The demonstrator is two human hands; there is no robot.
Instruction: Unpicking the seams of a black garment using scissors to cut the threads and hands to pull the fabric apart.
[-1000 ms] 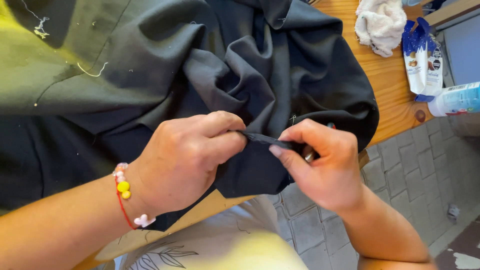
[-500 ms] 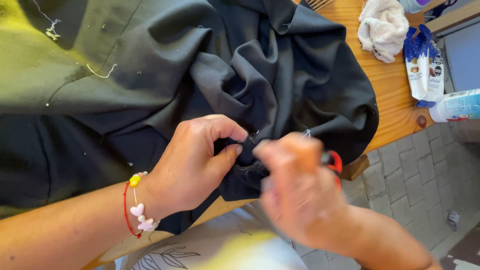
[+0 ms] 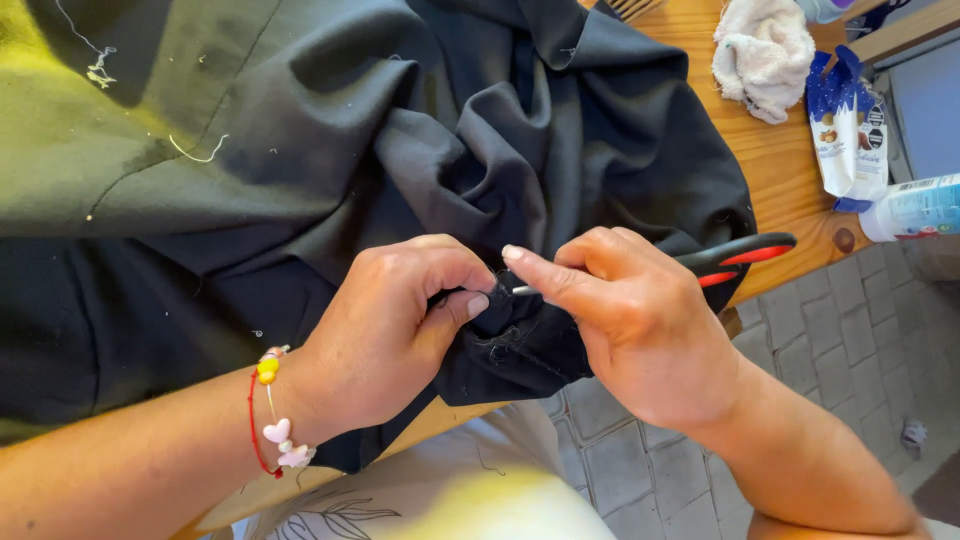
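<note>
Scissors (image 3: 735,258) gripped in right hand (image 3: 640,325) meet black fabric (image 3: 500,180) pinched tight by left hand (image 3: 385,335)

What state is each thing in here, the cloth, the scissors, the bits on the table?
Black fabric: crumpled, pinched at its edge by the left hand.
Scissors: gripped in the right hand, tip at the fabric; blades hidden.
White cloth: bunched up on the wooden table.
Blue packet: lying flat.
Bottle: on its side.

White towel (image 3: 765,50), snack bag (image 3: 848,130).
</note>
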